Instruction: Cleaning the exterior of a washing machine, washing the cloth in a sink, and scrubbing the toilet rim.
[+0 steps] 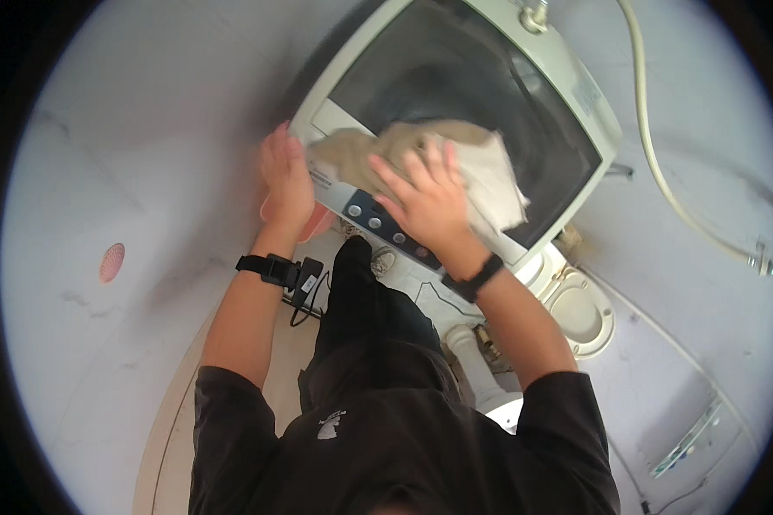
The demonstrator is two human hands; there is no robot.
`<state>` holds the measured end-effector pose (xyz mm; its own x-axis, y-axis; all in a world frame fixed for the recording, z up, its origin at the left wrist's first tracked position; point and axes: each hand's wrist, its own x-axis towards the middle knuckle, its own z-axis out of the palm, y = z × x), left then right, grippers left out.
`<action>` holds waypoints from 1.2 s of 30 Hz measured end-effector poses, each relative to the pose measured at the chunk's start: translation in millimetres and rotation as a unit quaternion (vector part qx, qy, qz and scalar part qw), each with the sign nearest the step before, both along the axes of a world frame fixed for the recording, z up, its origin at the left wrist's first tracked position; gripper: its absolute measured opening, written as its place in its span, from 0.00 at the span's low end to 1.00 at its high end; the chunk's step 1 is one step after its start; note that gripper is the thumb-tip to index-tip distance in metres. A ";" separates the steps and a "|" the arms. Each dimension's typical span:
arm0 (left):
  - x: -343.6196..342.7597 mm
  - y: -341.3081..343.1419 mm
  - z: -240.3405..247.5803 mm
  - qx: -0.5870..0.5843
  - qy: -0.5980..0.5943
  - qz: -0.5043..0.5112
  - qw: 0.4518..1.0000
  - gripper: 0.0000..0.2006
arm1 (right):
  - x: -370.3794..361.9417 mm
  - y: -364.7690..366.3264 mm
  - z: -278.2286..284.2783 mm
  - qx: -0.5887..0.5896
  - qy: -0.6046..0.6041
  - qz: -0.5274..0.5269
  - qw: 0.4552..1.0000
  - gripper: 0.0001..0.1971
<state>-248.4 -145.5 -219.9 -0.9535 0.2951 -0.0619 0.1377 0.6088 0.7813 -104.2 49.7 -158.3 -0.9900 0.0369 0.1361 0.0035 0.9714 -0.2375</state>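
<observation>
- Head view, as I stand watching: the cloth (488, 176) lies on the washer (591, 90), crumpled toward the near left corner and flatter toward the right edge, over the near part of the dark lid (455, 62), just beyond the panel (387, 228).
- I judge the work with the cloth to be under way. It covers only that near part; the lid toward the far edge is uncovered, and I cannot tell whether it has been gone over or what finish is meant.
- Right hand (429, 197): palm down on the cloth, fingers spread and blurred, pressing rather than gripping, I think; the forearm slants inward to the left.
- Left hand (289, 182): at the near left corner, fingers extended and nothing visibly held; firm contact is hard to confirm. Its forearm reaches almost straight forward.
</observation>
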 end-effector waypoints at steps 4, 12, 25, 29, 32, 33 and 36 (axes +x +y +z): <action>-2.1 1.2 -19.3 0.061 -0.042 0.052 0.996 0.26 | -124.4 15.1 -11.9 0.011 0.035 0.121 0.992 0.31; -2.1 16.5 13.9 -0.027 0.088 0.088 0.992 0.22 | -221.3 106.5 17.0 0.101 0.105 -0.090 0.985 0.32; 5.1 1.0 -0.5 -0.085 0.186 0.101 0.974 0.21 | -172.7 135.6 21.5 0.038 0.068 -0.085 0.993 0.32; 9.6 12.7 -0.6 -0.065 0.173 0.081 0.979 0.21 | -205.2 129.3 17.8 0.062 0.107 -0.178 0.976 0.33; 7.2 9.7 1.8 -0.028 0.146 0.059 0.987 0.22 | -169.0 60.6 29.7 0.058 0.027 -0.053 0.997 0.33; 5.7 2.8 -2.5 -0.047 0.156 0.077 0.984 0.22 | -142.2 41.2 30.9 0.058 0.006 0.009 0.998 0.34; 3.5 -4.5 -7.0 -0.064 0.211 0.068 0.973 0.23 | -43.2 33.7 29.2 -0.078 -0.023 0.051 0.995 0.39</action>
<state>-245.0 -150.0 -226.9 -0.9316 0.1810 0.3153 0.3416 0.7326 0.5887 -147.4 83.4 -129.1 -0.9948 -0.0476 0.0904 -0.0791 0.9185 -0.3875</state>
